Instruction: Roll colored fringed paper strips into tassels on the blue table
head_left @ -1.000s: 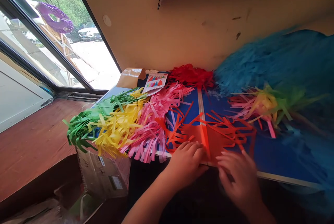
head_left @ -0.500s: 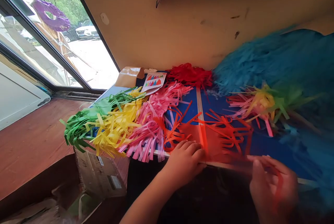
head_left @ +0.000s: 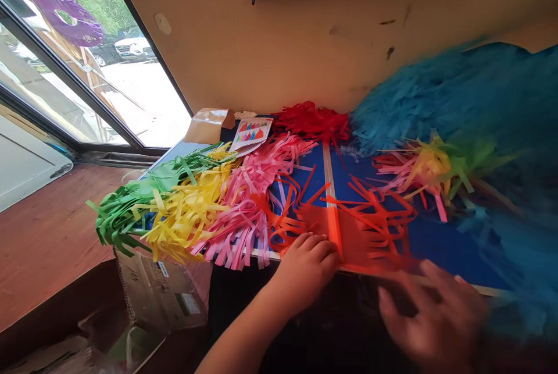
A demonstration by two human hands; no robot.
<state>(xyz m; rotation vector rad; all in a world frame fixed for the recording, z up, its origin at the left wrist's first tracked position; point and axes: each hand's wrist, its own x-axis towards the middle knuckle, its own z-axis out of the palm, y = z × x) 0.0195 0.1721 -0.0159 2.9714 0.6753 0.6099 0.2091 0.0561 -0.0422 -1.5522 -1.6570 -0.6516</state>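
A sheet of orange-red tissue paper (head_left: pixel 355 237) with fringed ends lies unfolded on the blue table (head_left: pixel 440 246), a brighter folded strip down its middle. At its near left edge my left hand (head_left: pixel 311 260) grips the paper, fingers curled over it and thumb tucked low. My right hand (head_left: pixel 436 310), smeared by motion, hovers by the near right edge with thumb and fingers apart; I see nothing in it. Left of the sheet lie pink tassels (head_left: pixel 248 199), yellow tassels (head_left: pixel 187 205) and green tassels (head_left: pixel 126 205).
A red tassel bunch (head_left: pixel 311 121), a printed card (head_left: pixel 250 132) and a brown paper packet (head_left: pixel 207 127) lie at the back. Fluffy blue fringe (head_left: pixel 436 95) fills the right, beside a mixed-colour tassel bunch (head_left: pixel 431 167). An open cardboard box (head_left: pixel 161 289) stands below on the left.
My right hand has moved left and spread its fingers; the red strip seen in it before no longer shows. My left hand stays on the paper. The view has shifted slightly.
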